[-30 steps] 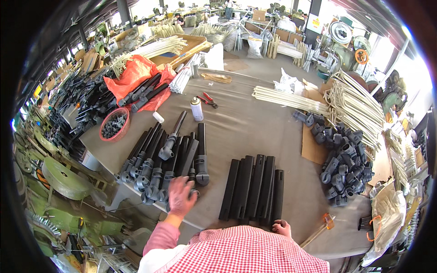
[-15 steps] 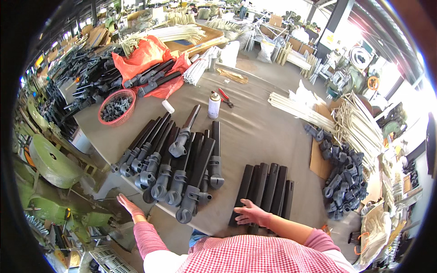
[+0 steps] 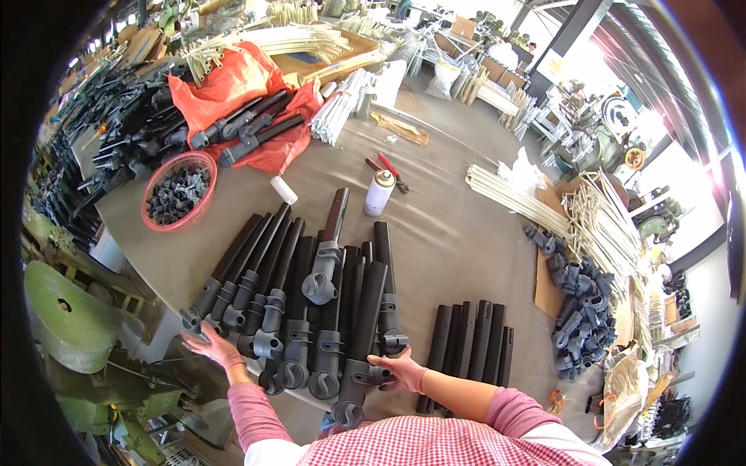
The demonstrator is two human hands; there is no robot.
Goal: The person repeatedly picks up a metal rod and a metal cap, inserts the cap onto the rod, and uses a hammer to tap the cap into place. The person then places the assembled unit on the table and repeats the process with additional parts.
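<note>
Black tubes with grey plastic end fittings [image 3: 297, 361] lie side by side in a bundle near the table's front edge, fittings toward me. My left hand [image 3: 216, 351] is at the bundle's left end, fingers apart, against the outermost fittings. On the other side my right hand [image 3: 400, 371] is open, its fingertips at the side stub of the nearest right fitting [image 3: 359, 384]. One tube with its fitting [image 3: 322, 279] rests on top of the others. Right of my right hand lies a row of plain black tubes [image 3: 470, 342] without fittings.
A pink basket of small grey parts [image 3: 208, 203], a white roller [image 3: 284, 189], a spray can [image 3: 379, 193] and red-handled pliers [image 3: 392, 167] are beyond the bundle. Loose grey fittings [image 3: 579, 311] are heaped at right. A green machine [image 3: 74, 311] stands left.
My right hand has moved left from the plain tubes to the bundle's right side. My left hand has come in against the bundle's left side. The view has shifted slightly.
</note>
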